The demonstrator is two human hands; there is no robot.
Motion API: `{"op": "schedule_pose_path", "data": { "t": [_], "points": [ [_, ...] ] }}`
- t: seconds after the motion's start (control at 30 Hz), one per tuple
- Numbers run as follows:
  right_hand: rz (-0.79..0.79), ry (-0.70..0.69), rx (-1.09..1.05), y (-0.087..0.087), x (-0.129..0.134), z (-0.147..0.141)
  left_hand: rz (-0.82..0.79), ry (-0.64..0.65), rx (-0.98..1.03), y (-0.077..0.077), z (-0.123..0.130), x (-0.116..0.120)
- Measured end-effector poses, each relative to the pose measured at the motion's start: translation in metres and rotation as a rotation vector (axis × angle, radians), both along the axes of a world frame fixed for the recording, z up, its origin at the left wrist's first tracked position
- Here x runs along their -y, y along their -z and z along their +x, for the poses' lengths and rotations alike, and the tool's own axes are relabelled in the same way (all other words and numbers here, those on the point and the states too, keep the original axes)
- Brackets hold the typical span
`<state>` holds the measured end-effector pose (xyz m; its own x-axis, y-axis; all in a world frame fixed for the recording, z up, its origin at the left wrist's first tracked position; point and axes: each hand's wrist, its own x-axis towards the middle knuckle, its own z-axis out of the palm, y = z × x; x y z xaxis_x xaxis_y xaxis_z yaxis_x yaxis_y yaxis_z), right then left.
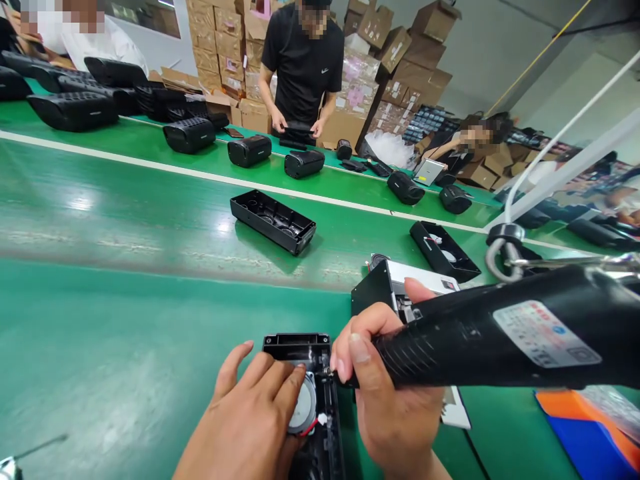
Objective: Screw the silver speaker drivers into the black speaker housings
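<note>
My right hand [390, 393] grips a black electric screwdriver [500, 337] that hangs from a cable; its tip points at the upper right corner of a black speaker housing [305, 350] on the green table. My left hand [250, 417] rests flat on that housing, fingers pressing on a round silver speaker driver [303, 408] with a red wire. Behind my right hand stands a small black and white box [395, 283].
A green conveyor belt [125, 213] carries two open black housings [274, 221] [443, 250]. Finished black speakers [190, 133] line the far side. A person in a black shirt [303, 60] works opposite, before stacked cardboard boxes [225, 40]. Orange and blue sheets [585, 427] lie at right.
</note>
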<state>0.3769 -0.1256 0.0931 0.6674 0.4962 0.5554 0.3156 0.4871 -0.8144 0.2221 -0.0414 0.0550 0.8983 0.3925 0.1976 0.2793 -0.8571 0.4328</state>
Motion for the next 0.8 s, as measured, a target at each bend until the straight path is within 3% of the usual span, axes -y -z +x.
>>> {"op": "schedule_pose_path", "data": {
  "t": [0.27, 0.57, 0.8],
  "points": [
    [-0.016, -0.036, 0.0, 0.006, -0.001, 0.003, 0.117, 0.023, 0.057, 0.006, -0.004, -0.001],
    [-0.016, -0.054, -0.001, 0.011, -0.002, 0.004, 0.164, 0.014, 0.033, 0.001, -0.005, 0.003],
    [-0.006, -0.054, 0.03, 0.019, -0.004, 0.001, 0.085, -0.076, -0.026, -0.008, 0.002, 0.012]
  ]
}}
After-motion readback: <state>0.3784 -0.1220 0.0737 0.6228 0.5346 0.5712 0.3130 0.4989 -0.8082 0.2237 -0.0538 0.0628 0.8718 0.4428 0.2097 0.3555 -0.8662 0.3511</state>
